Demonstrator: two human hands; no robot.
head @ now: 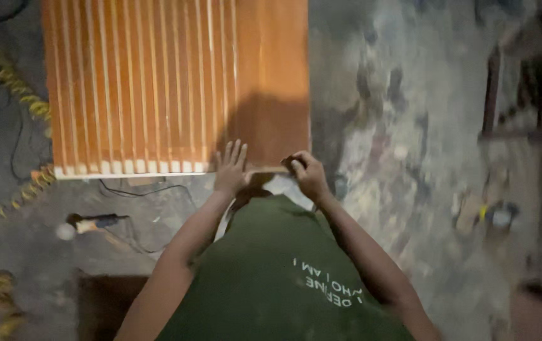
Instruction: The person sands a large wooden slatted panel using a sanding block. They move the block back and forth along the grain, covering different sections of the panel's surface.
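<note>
An orange-brown wooden panel (157,82) with several pale vertical strips lies flat in front of me; its right part is plain wood. My left hand (231,169) rests flat with fingers spread on the panel's near edge. My right hand (307,175) is curled at the same near edge, a little to the right, closed on something small and dark that I cannot make out. My green shirt fills the lower middle of the view.
The floor (410,126) is grey, stained concrete. A yellow coiled hose (21,91) runs along the panel's left side. A small hand tool with a cable (91,222) lies at lower left. Dark furniture legs (490,91) stand at right.
</note>
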